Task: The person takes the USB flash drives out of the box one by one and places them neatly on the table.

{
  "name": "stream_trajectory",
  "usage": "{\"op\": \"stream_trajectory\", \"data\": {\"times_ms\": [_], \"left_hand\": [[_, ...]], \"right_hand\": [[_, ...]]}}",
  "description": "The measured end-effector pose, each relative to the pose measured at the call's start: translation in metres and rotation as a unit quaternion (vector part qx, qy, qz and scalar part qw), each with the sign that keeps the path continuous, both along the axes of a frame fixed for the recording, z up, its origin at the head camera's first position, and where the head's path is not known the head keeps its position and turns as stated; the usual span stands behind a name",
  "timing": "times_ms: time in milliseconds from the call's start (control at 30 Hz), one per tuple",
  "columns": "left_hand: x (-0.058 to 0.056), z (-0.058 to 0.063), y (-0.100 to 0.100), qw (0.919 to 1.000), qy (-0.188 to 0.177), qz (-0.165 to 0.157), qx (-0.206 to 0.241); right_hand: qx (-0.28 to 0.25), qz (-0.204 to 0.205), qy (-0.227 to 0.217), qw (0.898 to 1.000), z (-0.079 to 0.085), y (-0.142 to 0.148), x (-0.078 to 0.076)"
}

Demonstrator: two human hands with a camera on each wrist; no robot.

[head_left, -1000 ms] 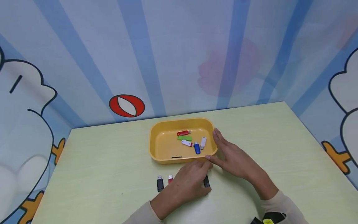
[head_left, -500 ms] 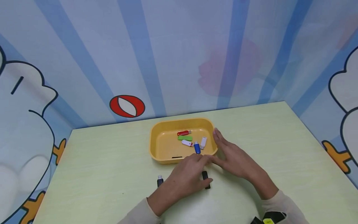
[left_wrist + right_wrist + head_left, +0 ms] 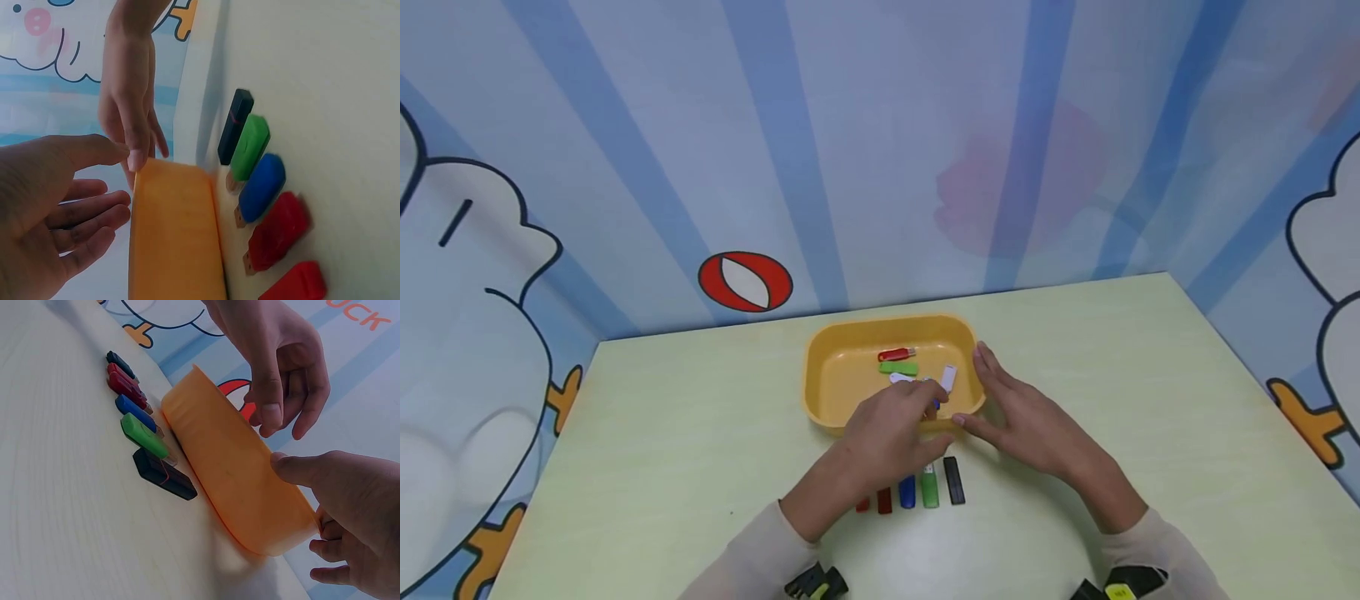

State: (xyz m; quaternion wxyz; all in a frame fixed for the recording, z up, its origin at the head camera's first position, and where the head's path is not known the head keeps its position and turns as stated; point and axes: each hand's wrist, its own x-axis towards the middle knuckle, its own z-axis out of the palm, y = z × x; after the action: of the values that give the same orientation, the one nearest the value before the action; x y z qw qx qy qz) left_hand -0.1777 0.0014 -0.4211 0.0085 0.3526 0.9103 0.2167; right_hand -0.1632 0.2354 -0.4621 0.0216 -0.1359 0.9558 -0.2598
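My left hand [image 3: 887,433] reaches over the front rim into the yellow tray [image 3: 842,333], fingertips right at a blue USB stick [image 3: 937,405] that they mostly cover. In the left wrist view its thumb and fingers stand apart, loosely bent, with nothing seen between them. The right hand [image 3: 1037,425] rests against the tray's front right corner, thumb on the front rim and fingers along the right side. Also inside the tray are a red USB stick [image 3: 895,355], a green one [image 3: 898,367], a white one [image 3: 949,378] and a partly hidden white one [image 3: 900,377].
Before the tray several USB sticks lie in a row: black [image 3: 953,481], green [image 3: 930,486], blue [image 3: 907,492] and red [image 3: 884,501], with another black one [image 3: 120,364] at the far end. A patterned wall cloth [image 3: 887,167] rises behind the table [image 3: 685,433].
My left hand has moved from the row of USB sticks forward and up into the tray, uncovering more of the row. The right hand stays at the tray's corner.
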Motion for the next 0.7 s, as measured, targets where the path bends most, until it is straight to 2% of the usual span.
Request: {"op": "stream_trajectory", "data": {"times_ms": [200, 700], "left_hand": [[-0.012, 0.002, -0.005, 0.9996, -0.002, 0.021, 0.017], [-0.037, 0.0, -0.012, 0.9982, -0.015, 0.058, -0.003]], "right_hand": [[0.0, -0.008, -0.006, 1.0, -0.001, -0.001, 0.0], [0.009, -0.023, -0.024, 0.999, 0.002, -0.005, -0.001]]}}
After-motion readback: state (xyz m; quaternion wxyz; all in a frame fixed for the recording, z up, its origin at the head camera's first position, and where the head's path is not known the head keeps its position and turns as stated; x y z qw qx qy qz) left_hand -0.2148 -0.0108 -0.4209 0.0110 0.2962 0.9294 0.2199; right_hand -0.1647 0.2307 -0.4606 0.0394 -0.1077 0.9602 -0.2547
